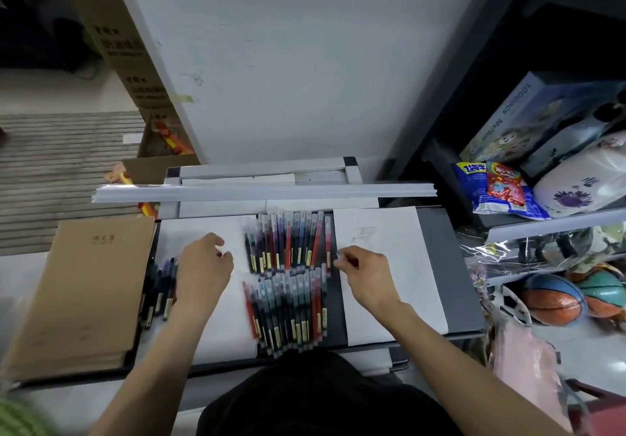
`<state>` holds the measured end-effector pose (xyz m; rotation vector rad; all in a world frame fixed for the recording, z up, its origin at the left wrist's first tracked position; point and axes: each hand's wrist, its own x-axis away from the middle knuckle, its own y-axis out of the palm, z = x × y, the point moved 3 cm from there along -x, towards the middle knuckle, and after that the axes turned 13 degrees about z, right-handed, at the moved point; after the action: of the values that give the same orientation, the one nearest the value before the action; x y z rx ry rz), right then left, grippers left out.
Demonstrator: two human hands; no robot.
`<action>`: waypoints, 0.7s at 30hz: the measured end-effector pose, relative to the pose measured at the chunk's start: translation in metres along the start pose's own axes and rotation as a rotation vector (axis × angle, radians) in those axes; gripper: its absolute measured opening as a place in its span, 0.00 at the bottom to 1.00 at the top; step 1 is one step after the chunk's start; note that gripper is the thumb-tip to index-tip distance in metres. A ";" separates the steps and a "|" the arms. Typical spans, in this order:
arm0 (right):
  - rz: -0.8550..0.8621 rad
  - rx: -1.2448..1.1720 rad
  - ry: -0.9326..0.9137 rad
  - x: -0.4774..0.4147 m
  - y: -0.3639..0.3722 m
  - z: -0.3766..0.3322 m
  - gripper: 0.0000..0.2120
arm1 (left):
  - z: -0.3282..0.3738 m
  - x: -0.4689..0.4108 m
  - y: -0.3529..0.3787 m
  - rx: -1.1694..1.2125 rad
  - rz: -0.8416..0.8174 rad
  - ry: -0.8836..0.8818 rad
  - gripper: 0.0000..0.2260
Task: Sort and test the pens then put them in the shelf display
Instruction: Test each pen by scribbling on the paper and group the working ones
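Note:
Two rows of capped gel pens lie on a dark tray: an upper row and a lower row, in red, blue, green and black. A smaller group of pens lies at the left, beside a stack of brown notebooks. My left hand hovers over the left white paper, its fingers loosely curled and holding nothing. My right hand is over the right white paper. Its fingertips pinch what looks like a pen, next to a lone red pen.
A long white strip lies across the back of the tray. At the right, a shelf holds snack bags and a puzzle box, with balls below. An open cardboard box stands at the back left.

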<state>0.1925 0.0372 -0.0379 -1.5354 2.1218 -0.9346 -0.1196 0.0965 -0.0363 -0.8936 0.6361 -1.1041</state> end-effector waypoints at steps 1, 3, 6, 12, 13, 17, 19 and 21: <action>-0.008 -0.064 0.017 0.004 0.002 -0.009 0.04 | -0.011 0.002 -0.006 -0.045 0.016 0.001 0.11; -0.027 -0.148 0.039 0.012 0.007 -0.025 0.09 | -0.031 0.006 -0.018 -0.117 0.045 -0.021 0.12; -0.055 -0.255 0.077 0.022 0.015 -0.044 0.11 | -0.054 0.011 -0.024 -0.200 0.056 -0.003 0.05; -0.132 -0.475 0.145 0.038 0.025 -0.061 0.11 | -0.070 0.021 -0.017 -0.227 0.059 -0.014 0.02; -0.148 -0.512 0.171 0.039 0.026 -0.062 0.11 | -0.071 0.024 -0.016 -0.217 0.063 -0.013 0.03; -0.211 -0.646 0.280 0.047 0.022 -0.061 0.14 | -0.069 0.032 -0.015 -0.208 0.059 -0.068 0.07; -0.240 -0.689 0.325 0.048 0.020 -0.058 0.14 | -0.066 0.036 -0.016 -0.200 0.040 -0.099 0.07; -0.261 -0.748 0.389 0.049 0.018 -0.053 0.13 | -0.060 0.041 -0.018 -0.167 0.015 -0.121 0.06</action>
<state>0.1298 0.0108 -0.0075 -2.1591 2.8009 -0.5582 -0.1633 0.0373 -0.0515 -1.0888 0.6402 -0.9861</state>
